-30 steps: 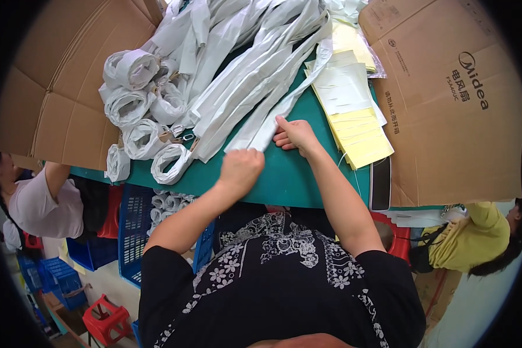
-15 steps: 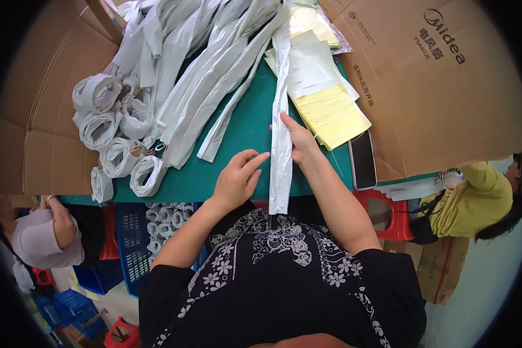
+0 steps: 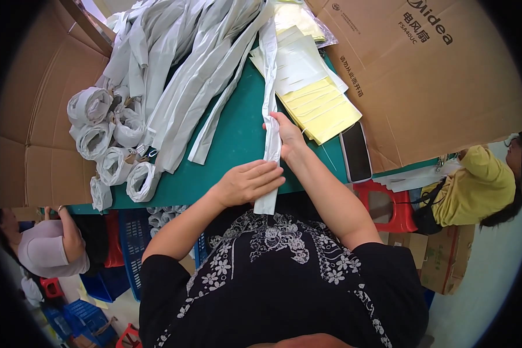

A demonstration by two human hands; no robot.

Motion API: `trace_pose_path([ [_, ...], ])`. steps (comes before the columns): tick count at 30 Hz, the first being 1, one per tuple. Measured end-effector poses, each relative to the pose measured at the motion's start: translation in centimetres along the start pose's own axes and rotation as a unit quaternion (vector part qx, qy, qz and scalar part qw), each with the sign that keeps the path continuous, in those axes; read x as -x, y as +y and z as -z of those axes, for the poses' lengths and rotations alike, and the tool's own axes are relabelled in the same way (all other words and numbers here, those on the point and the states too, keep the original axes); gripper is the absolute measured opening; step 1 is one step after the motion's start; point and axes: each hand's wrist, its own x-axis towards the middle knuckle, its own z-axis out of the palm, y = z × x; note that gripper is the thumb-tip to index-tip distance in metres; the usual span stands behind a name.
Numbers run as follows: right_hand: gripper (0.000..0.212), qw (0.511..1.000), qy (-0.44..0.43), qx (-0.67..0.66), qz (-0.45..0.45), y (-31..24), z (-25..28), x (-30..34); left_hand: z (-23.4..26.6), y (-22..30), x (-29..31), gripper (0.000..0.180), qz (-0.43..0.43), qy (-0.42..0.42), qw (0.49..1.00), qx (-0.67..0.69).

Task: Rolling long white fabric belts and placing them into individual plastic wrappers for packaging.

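Note:
A long, narrow white strip (image 3: 268,87), folded and wrinkled like plastic or paper, runs from the pile at the back down to the table's near edge. My right hand (image 3: 288,138) grips it from the right, thumb on top and fingers mostly behind. Lower down, my left hand (image 3: 250,182) lies across it with the fingers stretched out flat. The strip's lower end shows below that hand, over my lap. Left of it, more white strips (image 3: 182,124) fan out across the green table (image 3: 233,139).
Several white coiled rolls (image 3: 115,165) sit at the left, beside a cardboard wall (image 3: 52,116). To the right are yellow and white sheets (image 3: 319,110), a phone (image 3: 356,152) and a large cardboard panel (image 3: 423,104). A blue crate (image 3: 133,243) stands below the table. People sit at both sides.
My left hand has moved down and right onto the strip; before, it was beside it with curled fingers. The right hand keeps its hold. The whole view has shifted slightly.

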Motion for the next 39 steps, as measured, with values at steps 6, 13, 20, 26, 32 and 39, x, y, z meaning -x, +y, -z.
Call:
trace_pose_path([
  [6,0.022,0.974,-0.189,-0.081,-0.091,-1.4,0.4,-0.8,2.9,-0.8,-0.8,0.025,-0.002,0.062,0.997,0.047],
  [13,0.033,0.921,-0.341,-0.178,-0.056,-5.4,-2.8,-6.3,6.3,0.8,-0.9,0.02,0.098,0.182,0.977,0.046],
  [20,0.034,0.864,-0.385,-0.319,-0.055,-15.3,-5.4,-19.7,14.2,3.7,1.1,0.007,0.035,0.415,0.901,0.119],
  [26,0.028,0.969,-0.174,-0.021,0.175,-23.9,-11.6,-23.1,14.2,3.7,1.9,0.014,0.208,0.487,0.831,0.17],
  [32,0.05,0.841,0.065,0.381,0.38,-37.2,-15.0,-20.1,5.6,-1.5,-0.3,0.015,0.201,0.255,0.9,0.293],
  [39,0.044,0.598,0.097,0.785,0.128,-30.6,-5.7,-11.8,1.1,-2.2,-2.3,0.022,0.185,0.181,0.939,0.227],
])
